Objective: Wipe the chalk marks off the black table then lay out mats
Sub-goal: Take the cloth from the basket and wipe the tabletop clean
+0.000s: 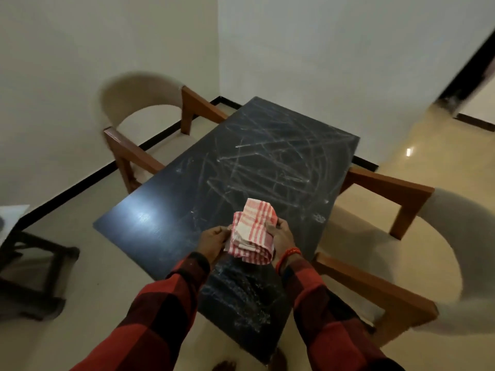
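From the head camera, the left hand (213, 241) and the right hand (280, 235) each grip one side of a folded red-and-white checked cloth (253, 231), held just above the near end of the black table (150, 218). The cloth looks soft, light and floppy, so bunching it in one hand should work best. White chalk marks (267, 162) cover most of the table top. No mats show.

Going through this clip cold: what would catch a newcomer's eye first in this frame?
Most striking is the red-and-white checked cloth, folded and held by both the left hand and right hand above the near part of the black table. Next, the white chalk marks scrawled across the tabletop, densest toward its far end.
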